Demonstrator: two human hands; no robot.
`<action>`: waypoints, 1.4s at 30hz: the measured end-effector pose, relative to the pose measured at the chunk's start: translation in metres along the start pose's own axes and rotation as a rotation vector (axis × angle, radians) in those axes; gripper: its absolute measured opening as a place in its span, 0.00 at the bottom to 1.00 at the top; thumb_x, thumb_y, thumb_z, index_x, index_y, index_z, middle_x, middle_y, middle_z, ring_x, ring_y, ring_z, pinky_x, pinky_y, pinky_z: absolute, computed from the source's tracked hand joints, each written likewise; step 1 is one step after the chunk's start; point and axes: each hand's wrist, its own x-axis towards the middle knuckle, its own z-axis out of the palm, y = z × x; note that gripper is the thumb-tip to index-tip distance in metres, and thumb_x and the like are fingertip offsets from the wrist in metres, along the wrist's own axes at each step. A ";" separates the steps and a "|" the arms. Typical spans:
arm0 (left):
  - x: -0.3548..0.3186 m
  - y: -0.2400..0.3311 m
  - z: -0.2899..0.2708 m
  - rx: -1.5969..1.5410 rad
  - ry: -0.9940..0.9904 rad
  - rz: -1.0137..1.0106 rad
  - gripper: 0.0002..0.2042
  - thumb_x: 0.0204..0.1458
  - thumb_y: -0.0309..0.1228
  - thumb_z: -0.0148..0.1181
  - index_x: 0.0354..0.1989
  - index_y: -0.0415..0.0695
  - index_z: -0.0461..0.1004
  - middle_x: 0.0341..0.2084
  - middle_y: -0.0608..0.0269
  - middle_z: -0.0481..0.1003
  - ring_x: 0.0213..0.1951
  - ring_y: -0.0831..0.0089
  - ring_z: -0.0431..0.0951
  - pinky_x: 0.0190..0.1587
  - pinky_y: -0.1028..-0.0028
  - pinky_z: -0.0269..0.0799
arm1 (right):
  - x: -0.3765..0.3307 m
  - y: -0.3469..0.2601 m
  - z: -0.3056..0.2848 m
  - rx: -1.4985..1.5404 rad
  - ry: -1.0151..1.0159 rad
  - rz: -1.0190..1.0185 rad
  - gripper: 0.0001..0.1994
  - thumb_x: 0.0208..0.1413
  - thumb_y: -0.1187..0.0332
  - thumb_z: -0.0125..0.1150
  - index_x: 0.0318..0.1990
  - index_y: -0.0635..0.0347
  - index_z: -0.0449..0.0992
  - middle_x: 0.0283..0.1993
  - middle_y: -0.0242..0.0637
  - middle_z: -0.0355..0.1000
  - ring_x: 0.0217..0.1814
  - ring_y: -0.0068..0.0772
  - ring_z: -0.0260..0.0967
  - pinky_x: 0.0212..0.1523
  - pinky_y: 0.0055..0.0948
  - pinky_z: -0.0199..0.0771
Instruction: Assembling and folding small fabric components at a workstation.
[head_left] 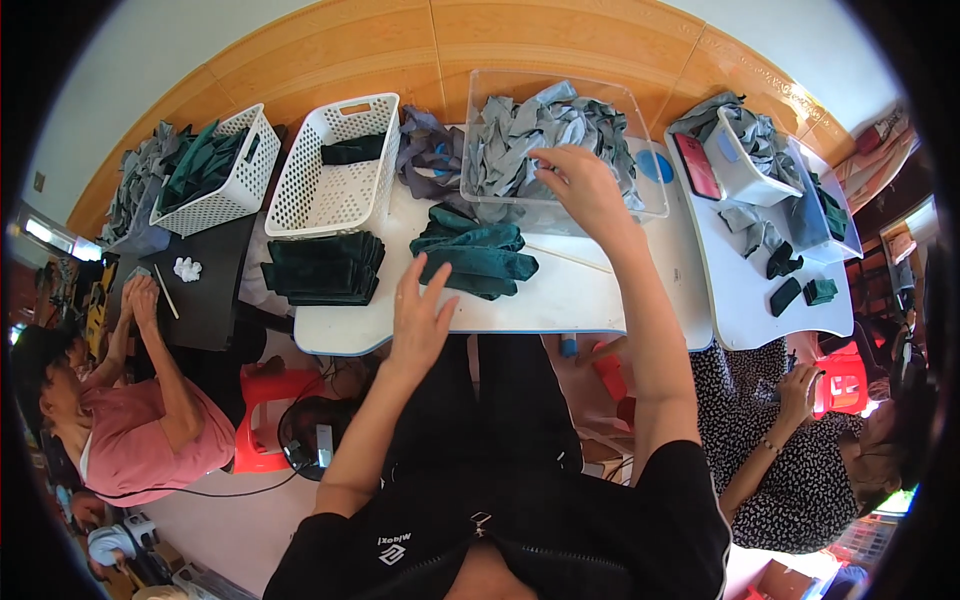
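Observation:
My right hand (578, 180) reaches into a clear plastic bin (648, 190) full of grey cloths (540, 135), its fingers closing on one of them. Near the front edge of the white table (590, 290), my left hand (418, 312) hovers open just left of a small pile of folded dark green cloths (478, 258). It holds nothing.
A stack of folded green cloths (324, 268) lies at the table's left. Behind it stand two white baskets (335, 185) (215, 170). A second white table (745, 290) at right carries more cloths, and people sit on both sides. A red stool (270, 400) is below.

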 end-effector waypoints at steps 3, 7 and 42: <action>-0.037 0.020 -0.016 -0.023 -0.005 -0.020 0.19 0.78 0.25 0.83 0.75 0.43 0.97 0.69 0.51 0.89 0.64 0.59 0.90 0.68 0.60 0.87 | 0.042 0.009 0.029 -0.044 0.037 -0.049 0.17 0.78 0.68 0.86 0.70 0.52 0.99 0.66 0.40 0.96 0.67 0.52 0.91 0.70 0.50 0.93; -0.079 0.037 -0.051 -0.061 -0.007 -0.045 0.19 0.79 0.25 0.83 0.75 0.42 0.96 0.72 0.50 0.90 0.69 0.57 0.91 0.73 0.59 0.86 | 0.076 0.004 0.063 -0.132 0.108 -0.134 0.13 0.77 0.66 0.85 0.64 0.51 1.00 0.63 0.41 0.96 0.66 0.58 0.91 0.70 0.55 0.94; -0.104 0.045 -0.124 -0.342 0.273 -0.164 0.10 0.86 0.31 0.79 0.61 0.37 0.88 0.41 0.64 0.85 0.38 0.77 0.80 0.40 0.67 0.76 | -0.224 -0.264 0.169 1.248 0.072 0.622 0.03 0.85 0.74 0.84 0.55 0.63 0.98 0.45 0.23 0.89 0.48 0.15 0.80 0.54 0.25 0.78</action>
